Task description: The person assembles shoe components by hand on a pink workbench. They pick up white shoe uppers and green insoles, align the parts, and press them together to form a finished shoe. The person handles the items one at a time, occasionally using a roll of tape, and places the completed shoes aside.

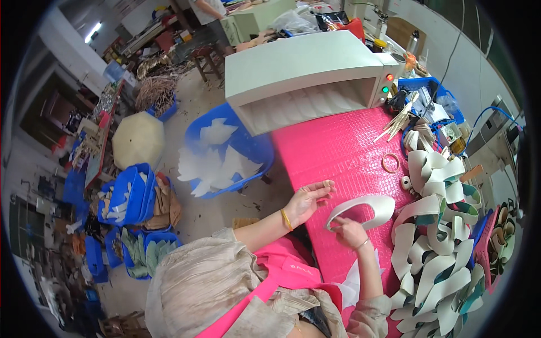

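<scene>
My right hand point(349, 232) pinches the end of a white curved strip point(378, 209), which bends round in a loop over the pink table cover point(338, 149). To the left of the strip, my left hand point(310, 201) is raised near the table's left edge. Its fingers are stretched out and apart, and nothing shows in them. A large heap of similar white strips point(428, 276), some with green inner faces, lies at the right. Under my right forearm is a thin white sheet point(352, 281), partly hidden by the arm.
A pale box-shaped machine point(298, 59) with an open slot stands across the far end. A tan tape ring point(390, 163) lies before the heap. Left of the table, a blue basket point(253, 149) holds white pieces. Beyond are stacked blue crates point(132, 197) and a stool point(205, 56).
</scene>
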Motion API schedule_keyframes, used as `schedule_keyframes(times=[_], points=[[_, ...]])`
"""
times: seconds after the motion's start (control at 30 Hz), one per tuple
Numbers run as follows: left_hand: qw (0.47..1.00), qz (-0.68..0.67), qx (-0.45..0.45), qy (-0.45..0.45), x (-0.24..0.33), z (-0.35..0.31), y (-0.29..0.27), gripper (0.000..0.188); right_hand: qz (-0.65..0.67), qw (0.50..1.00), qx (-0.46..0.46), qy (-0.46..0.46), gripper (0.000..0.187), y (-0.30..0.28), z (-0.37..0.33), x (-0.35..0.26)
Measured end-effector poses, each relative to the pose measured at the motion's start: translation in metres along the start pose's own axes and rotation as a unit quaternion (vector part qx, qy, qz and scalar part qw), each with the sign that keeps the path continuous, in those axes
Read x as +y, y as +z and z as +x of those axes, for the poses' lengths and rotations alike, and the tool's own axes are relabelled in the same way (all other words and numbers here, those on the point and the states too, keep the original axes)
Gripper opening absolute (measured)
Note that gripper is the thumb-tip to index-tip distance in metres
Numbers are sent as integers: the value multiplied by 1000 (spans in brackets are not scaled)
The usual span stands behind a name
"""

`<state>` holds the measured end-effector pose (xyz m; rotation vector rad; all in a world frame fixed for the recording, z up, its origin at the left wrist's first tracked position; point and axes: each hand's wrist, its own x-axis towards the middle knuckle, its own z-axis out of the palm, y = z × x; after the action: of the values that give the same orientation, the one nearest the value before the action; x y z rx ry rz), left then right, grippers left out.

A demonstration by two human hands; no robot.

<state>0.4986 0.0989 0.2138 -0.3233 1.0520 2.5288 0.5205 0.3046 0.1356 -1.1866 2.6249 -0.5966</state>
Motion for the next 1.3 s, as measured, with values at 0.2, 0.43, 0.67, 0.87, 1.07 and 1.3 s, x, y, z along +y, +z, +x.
schedule_keyframes(times=[0.2,0.43,0.67,0.87,1.07,1.3], points=[[992,4,100,79,21,-54,-52,19,55,998,-7,-16,21,24,14,30],[970,33,214,115,37,-63,-157,19,104,988,-96,64,31,64,-14,25],[976,172,136,-3,43,22,-164,19,137,980,-73,124,50,38,-7,-2],[910,397,-96,-74,-46,147,-133,34,275,913,176,244,50,1,-30,4],[782,399,-430,-212,-106,228,-65,82,351,797,347,349,42,70,-40,84],[759,451,-414,-221,-80,174,-57,46,488,627,469,385,31,105,-20,10]])
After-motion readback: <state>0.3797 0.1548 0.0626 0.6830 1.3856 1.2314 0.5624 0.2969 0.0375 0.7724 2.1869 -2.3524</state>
